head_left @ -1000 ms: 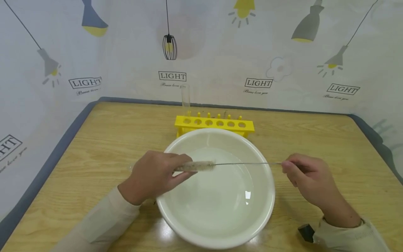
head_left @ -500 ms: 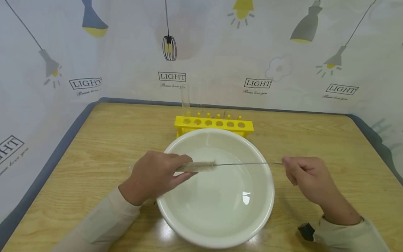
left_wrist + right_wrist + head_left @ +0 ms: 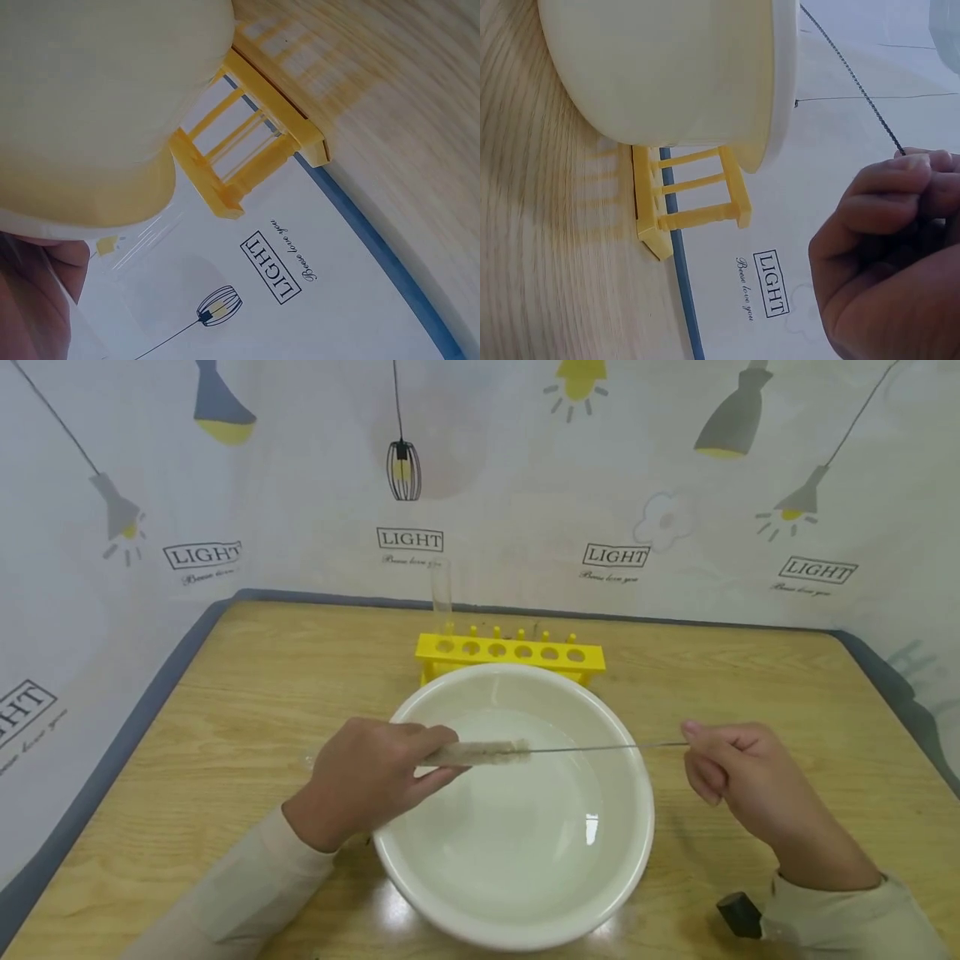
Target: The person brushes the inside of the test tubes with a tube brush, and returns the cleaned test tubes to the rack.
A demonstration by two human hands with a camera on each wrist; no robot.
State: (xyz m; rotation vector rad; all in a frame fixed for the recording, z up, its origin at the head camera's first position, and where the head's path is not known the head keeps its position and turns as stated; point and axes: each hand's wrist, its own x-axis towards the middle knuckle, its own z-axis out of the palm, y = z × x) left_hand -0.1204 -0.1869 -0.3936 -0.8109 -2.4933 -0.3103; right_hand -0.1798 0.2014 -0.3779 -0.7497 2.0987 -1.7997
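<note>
In the head view my left hand (image 3: pixel 371 783) grips a clear test tube (image 3: pixel 308 760) held level over the left side of a white basin (image 3: pixel 637 827). A test tube brush (image 3: pixel 517 750) lies along the tube, its pale bristles at the tube's mouth end. Its thin wire handle runs right across the basin to my right hand (image 3: pixel 750 781), which pinches its end. The right wrist view shows the twisted wire (image 3: pixel 855 79) meeting the curled fingers (image 3: pixel 889 180). My left palm hides the middle of the tube. Water appears to stand in the basin.
Behind the basin stands a yellow test tube rack (image 3: pixel 510 652) with one clear upright tube (image 3: pixel 442 593) in its leftmost hole. A small black block (image 3: pixel 738 914) is beside my right sleeve. The wooden table (image 3: pixel 247 693) meets a printed wall covering (image 3: pixel 517 485) at the back.
My right hand has moved slightly right, drawing the brush a little way along with it; the bristle end now lies further right. The left hand has stayed in place.
</note>
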